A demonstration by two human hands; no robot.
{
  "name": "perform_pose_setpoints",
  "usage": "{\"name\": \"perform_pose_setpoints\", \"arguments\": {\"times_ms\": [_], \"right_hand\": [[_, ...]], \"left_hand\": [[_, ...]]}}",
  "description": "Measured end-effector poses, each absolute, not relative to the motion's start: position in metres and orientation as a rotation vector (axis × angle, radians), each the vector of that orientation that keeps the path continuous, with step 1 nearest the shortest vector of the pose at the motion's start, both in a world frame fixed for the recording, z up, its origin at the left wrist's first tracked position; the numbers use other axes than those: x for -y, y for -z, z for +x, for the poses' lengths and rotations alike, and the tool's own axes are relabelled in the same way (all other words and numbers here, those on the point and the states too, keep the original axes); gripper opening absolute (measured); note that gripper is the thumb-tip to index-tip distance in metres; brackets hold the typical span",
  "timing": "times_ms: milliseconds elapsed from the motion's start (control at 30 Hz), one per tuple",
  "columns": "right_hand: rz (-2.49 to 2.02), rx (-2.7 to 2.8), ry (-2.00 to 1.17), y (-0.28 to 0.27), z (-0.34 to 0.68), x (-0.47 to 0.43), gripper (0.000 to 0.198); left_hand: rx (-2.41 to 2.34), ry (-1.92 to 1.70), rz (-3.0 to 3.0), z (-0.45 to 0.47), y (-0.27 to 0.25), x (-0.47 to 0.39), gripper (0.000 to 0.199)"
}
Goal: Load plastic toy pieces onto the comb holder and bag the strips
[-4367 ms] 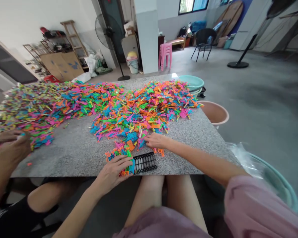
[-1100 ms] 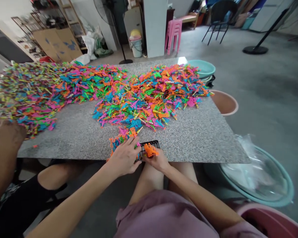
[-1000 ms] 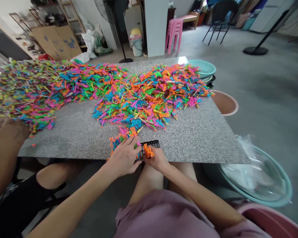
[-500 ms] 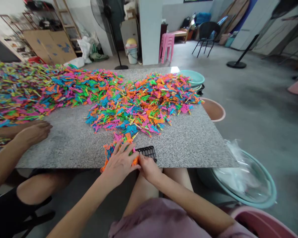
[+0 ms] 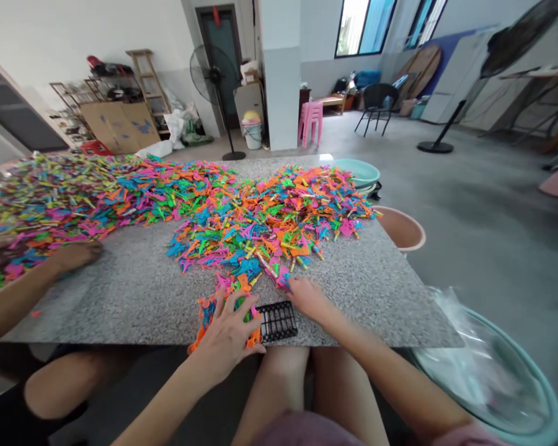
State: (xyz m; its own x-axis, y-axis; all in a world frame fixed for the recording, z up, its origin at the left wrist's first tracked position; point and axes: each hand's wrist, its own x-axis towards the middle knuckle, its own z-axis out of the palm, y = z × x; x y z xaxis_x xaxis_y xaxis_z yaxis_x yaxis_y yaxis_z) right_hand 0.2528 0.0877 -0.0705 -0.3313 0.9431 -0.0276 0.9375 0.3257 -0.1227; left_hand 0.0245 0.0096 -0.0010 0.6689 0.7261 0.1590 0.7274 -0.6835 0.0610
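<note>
My left hand (image 5: pixel 230 328) lies with fingers spread over a small cluster of bright plastic pieces (image 5: pixel 207 310) near the table's front edge. Beneath and beside it, a black plastic grid rack (image 5: pixel 279 321) shows its right part with bare slots; the left part is covered by pieces and my hand. At the near edge of a big heap of orange, pink, blue and green plastic pieces (image 5: pixel 279 214), my right hand (image 5: pixel 309 298) has its fingers bent together. A pink and blue piece (image 5: pixel 283 277) is at its fingertips, which are partly hidden.
The speckled stone table (image 5: pixel 134 279) carries another long heap (image 5: pixel 65 186) on the left. A co-worker's hands (image 5: pixel 77 255) work there. Basins stand by the table's right side: a teal one (image 5: pixel 360 170), a peach one (image 5: pixel 416 238) and one with clear plastic bags (image 5: pixel 483 378).
My right hand has left the black rack and moved forward and right to the heap's near edge. My left hand stays on the cluster. The view has tilted up, uncovering more of the rack.
</note>
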Motion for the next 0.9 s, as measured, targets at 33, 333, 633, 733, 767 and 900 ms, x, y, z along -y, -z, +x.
{"name": "perform_pose_setpoints", "arguments": {"times_ms": [33, 333, 633, 733, 767, 900], "right_hand": [[-1.722, 2.565, -0.137, 0.068, 0.25, -0.093, 0.019], [-0.475, 3.034, 0.1, 0.058, 0.232, -0.172, 0.021], [-0.855, 2.924, -0.299, 0.045, 0.213, -0.168, 0.017], [-1.018, 2.926, -0.389, 0.043, 0.199, -0.151, 0.026], [-1.037, 2.903, -0.405, 0.042, 0.199, -0.145, 0.027], [-0.988, 2.608, -0.48, 0.036, 0.239, -0.12, 0.02]], "left_hand": [[1.253, 0.254, -2.862, 0.025, 0.0, -0.009, 0.037], [1.261, 0.101, -2.854, 0.03, -0.02, 0.002, 0.033], [1.284, 0.004, -2.857, 0.029, -0.019, 0.003, 0.048], [1.324, 0.082, -2.841, 0.027, -0.016, 0.006, 0.048], [1.336, 0.107, -2.842, 0.026, -0.015, 0.007, 0.046], [1.327, 0.165, -2.865, 0.025, -0.015, 0.009, 0.04]]}}
